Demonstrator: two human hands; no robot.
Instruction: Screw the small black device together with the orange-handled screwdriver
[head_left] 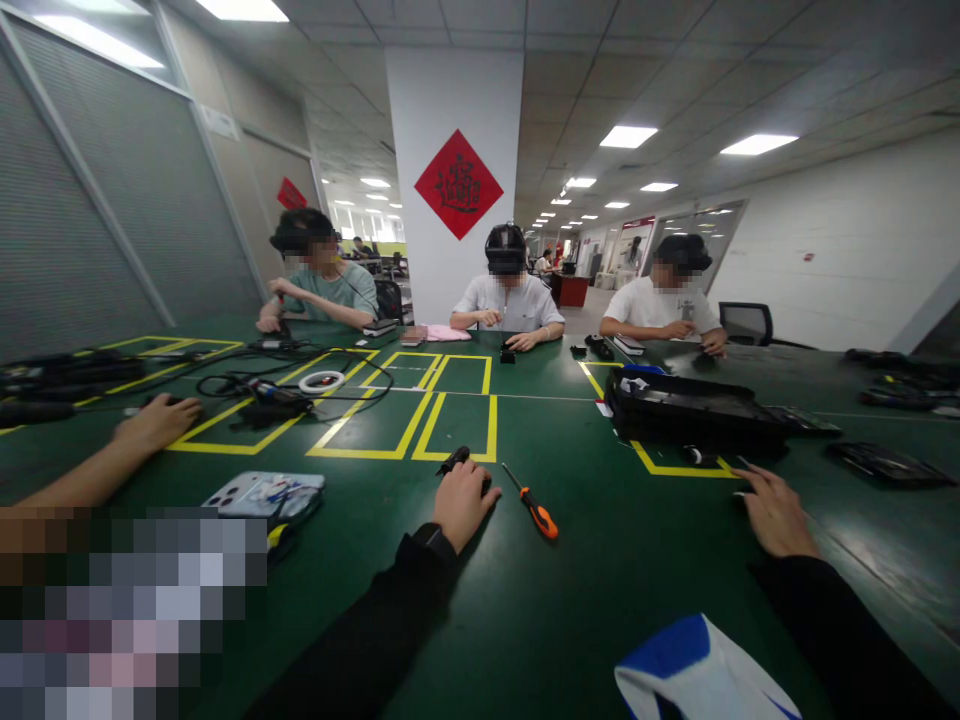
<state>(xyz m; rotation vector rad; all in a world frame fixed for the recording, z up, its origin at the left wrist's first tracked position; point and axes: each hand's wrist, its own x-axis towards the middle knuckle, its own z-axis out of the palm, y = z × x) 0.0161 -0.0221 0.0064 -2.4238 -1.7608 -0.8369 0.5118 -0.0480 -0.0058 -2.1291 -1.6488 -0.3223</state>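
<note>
My left hand (465,503), in a black sleeve with a dark wristband, rests on the green table with its fingers curled around a small black part (454,460). Only the front end of that part shows. Just to its right lies a screwdriver (537,512) with an orange and black handle, its shaft pointing away from me. Off to the right, my right hand (778,512) lies low over the table, fingers stretched forward and thumb apart. Beyond its fingertips is a small black-and-white piece (700,457), close to a yellow tape line. I see nothing held in this hand.
A long black housing (697,405) stands at the right, with a flat dark panel (889,465) beyond. Left are a phone (270,494), cables and a white tape roll (322,382). A co-worker's arm (90,460) reaches in. Blue-white cloth (697,665) lies in front. Three people sit opposite.
</note>
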